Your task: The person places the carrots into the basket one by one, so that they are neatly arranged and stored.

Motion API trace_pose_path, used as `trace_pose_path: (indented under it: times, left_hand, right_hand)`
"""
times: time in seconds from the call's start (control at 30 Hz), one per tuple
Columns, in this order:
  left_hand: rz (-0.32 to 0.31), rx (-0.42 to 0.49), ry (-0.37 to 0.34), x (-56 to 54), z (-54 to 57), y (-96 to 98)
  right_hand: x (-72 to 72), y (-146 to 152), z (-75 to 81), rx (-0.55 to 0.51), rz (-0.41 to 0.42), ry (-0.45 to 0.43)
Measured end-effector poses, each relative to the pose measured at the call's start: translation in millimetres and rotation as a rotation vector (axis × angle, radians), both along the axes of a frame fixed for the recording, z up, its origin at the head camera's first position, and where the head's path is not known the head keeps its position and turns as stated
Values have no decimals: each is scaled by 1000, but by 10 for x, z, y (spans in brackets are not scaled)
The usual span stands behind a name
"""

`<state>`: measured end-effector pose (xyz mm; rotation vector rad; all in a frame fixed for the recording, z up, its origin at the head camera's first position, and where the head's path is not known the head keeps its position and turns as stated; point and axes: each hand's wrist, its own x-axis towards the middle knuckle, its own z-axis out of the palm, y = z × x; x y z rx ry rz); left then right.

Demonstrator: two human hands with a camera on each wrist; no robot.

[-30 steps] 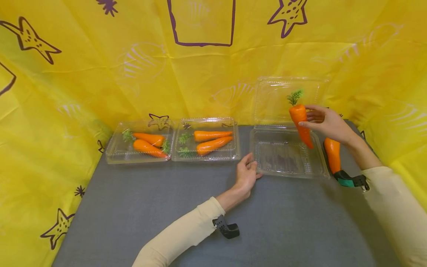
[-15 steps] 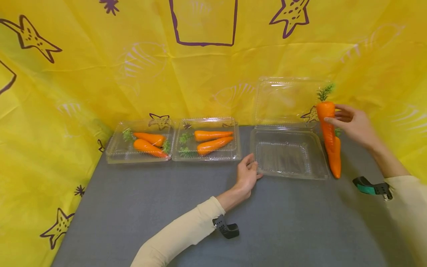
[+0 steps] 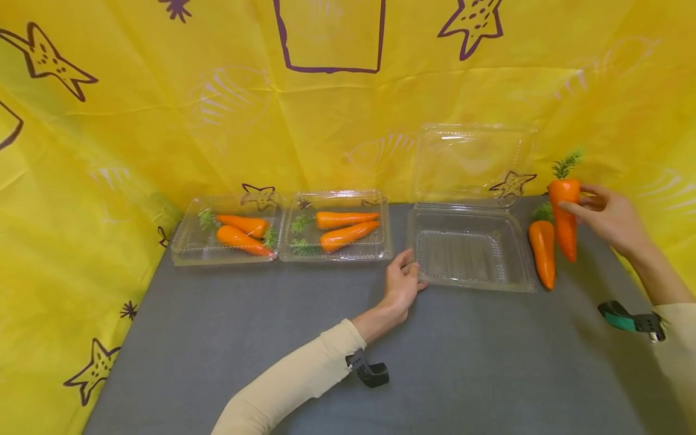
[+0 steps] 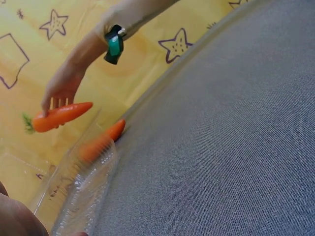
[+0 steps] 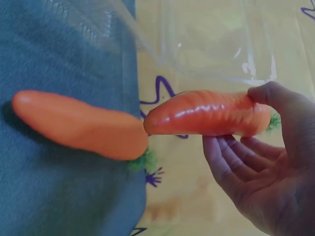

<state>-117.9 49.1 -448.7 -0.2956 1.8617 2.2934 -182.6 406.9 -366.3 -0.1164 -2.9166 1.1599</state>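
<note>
My right hand (image 3: 611, 220) pinches a carrot (image 3: 565, 217) with a green leafy top between thumb and fingers. The carrot hangs tip down, above the table and right of a second carrot (image 3: 542, 254) that lies on the grey cloth. The right wrist view shows the thumb on one side of the held carrot (image 5: 211, 114) and the fingers on the other. An open clear plastic container (image 3: 462, 251) stands left of the lying carrot, its lid (image 3: 473, 163) raised at the back and nothing inside. My left hand (image 3: 401, 287) grips this container's front left corner.
Two closed clear containers stand in a row to the left, the outer one (image 3: 182, 257) and the middle one (image 3: 290, 257), each with two carrots inside. A yellow patterned cloth (image 3: 326, 133) rises behind the grey-covered table (image 3: 326, 374) and along its sides.
My right hand has carried the carrot from over the open container to the right, past the lying carrot. My left hand has stayed at the container's corner.
</note>
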Motion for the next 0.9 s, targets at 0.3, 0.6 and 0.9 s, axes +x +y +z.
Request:
trace_pose_path:
  times: [0.3, 0.6, 0.9]
  left_hand:
    - [-3, -14, 2, -15, 17, 7]
    - [-11, -17, -8, -3, 19, 0]
    - [-4, -15, -5, 9, 16, -3]
  right_hand:
    - [80, 107, -106, 17, -1, -13]
    - [179, 329, -414, 33, 41, -82]
    - [258, 350, -659, 113, 56, -123]
